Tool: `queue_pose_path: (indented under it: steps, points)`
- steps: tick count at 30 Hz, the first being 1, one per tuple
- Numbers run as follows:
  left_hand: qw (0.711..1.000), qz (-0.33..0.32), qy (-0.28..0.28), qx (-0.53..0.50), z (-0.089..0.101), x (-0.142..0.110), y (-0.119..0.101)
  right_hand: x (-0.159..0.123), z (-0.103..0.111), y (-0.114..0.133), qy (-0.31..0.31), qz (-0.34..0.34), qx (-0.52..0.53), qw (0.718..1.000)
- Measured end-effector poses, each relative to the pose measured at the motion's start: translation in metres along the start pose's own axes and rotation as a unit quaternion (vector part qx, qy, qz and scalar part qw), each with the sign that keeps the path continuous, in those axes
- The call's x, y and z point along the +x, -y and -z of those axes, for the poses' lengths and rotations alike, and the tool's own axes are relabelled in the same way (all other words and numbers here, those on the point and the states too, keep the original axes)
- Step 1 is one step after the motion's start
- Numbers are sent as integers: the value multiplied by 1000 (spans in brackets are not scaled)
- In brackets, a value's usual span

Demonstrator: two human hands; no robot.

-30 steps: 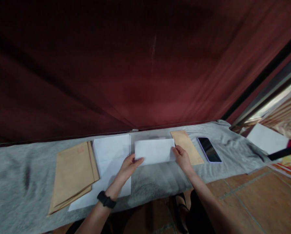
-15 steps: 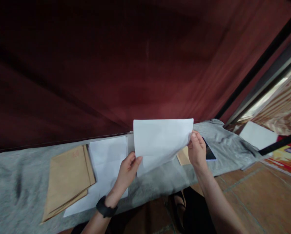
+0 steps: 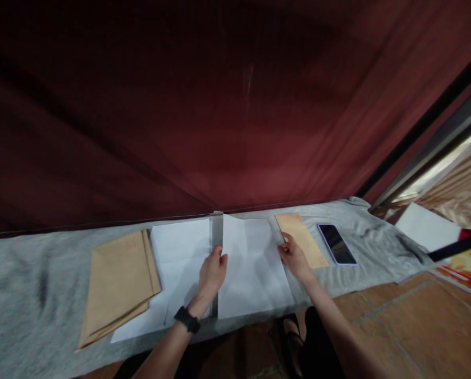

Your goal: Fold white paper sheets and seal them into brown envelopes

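Note:
A white sheet of paper (image 3: 253, 268) lies flat and unfolded on the grey cloth (image 3: 30, 295), with faint crease lines across it. My left hand (image 3: 213, 273), a black watch on its wrist, rests on the sheet's left edge, fingers curled at the paper's side. My right hand (image 3: 294, 258) touches the sheet's right edge, thumb and fingers pinched on it. A stack of white paper (image 3: 176, 263) lies just left of the sheet. A small brown envelope (image 3: 302, 237) lies just right of my right hand.
Several large brown envelopes (image 3: 117, 284) are stacked at the left. A dark phone (image 3: 337, 243) lies right of the small envelope. A dark red curtain (image 3: 219, 105) hangs close behind the cloth. Tiled floor (image 3: 417, 326) and another white sheet (image 3: 427, 226) show at the right.
The paper was folded on the cloth, then lifted and opened in the air by both hands. Now it lies spread flat, with both hands at its side edges.

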State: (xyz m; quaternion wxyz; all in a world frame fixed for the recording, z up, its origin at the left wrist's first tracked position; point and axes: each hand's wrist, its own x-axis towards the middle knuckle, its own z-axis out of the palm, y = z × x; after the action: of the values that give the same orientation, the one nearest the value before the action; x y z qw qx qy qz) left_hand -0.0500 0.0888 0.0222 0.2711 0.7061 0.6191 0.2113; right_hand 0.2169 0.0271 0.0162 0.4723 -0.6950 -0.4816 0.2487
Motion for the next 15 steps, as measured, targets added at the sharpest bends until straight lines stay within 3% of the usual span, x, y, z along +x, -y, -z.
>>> queue_pose_path:
  steps: [4,8,12,15]
  points:
    - [992,31,8,118,1,-2,-11,-10,-11,-3,-40,133,-196,971]
    - [990,41,-5,134,-1,-2,-18,-29,-34,5,42,245,-280,927]
    - [994,37,-20,101,-4,-3,-17,-48,-52,3,121,278,-376,876]
    - [996,23,-24,86,-4,-5,-14,-49,-50,-6,139,262,-403,866]
